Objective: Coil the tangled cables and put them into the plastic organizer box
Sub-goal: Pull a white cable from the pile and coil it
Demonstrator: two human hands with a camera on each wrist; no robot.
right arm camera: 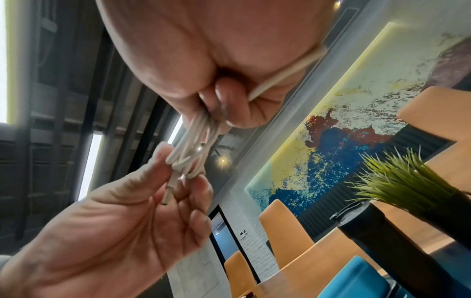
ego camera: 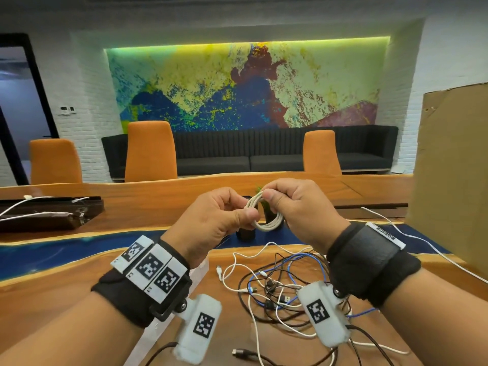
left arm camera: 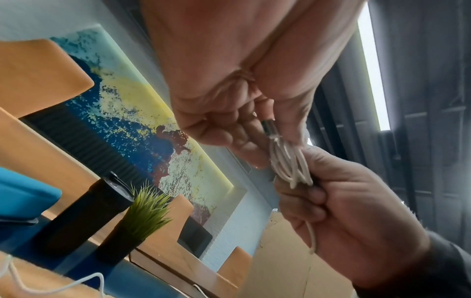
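Both hands hold a small coil of white cable (ego camera: 266, 220) in the air above the table. My left hand (ego camera: 245, 207) pinches the coil's left side between thumb and fingers, and my right hand (ego camera: 274, 204) grips its upper right part. In the left wrist view the coil (left arm camera: 288, 165) runs from my left hand (left arm camera: 265, 137) to my right hand (left arm camera: 293, 191), with a metal plug (left arm camera: 270, 127) at the left fingers. The right wrist view shows the coil (right arm camera: 196, 145) under my right hand (right arm camera: 224, 113). A tangle of white, black and blue cables (ego camera: 277, 286) lies on the table below.
A black cylinder (ego camera: 245, 233) and a small potted plant (ego camera: 277, 223) stand just behind the hands on the blue strip of the wooden table (ego camera: 79, 286). A cardboard sheet (ego camera: 449, 167) rises at the right. A dark tray (ego camera: 47, 212) with white cables sits far left.
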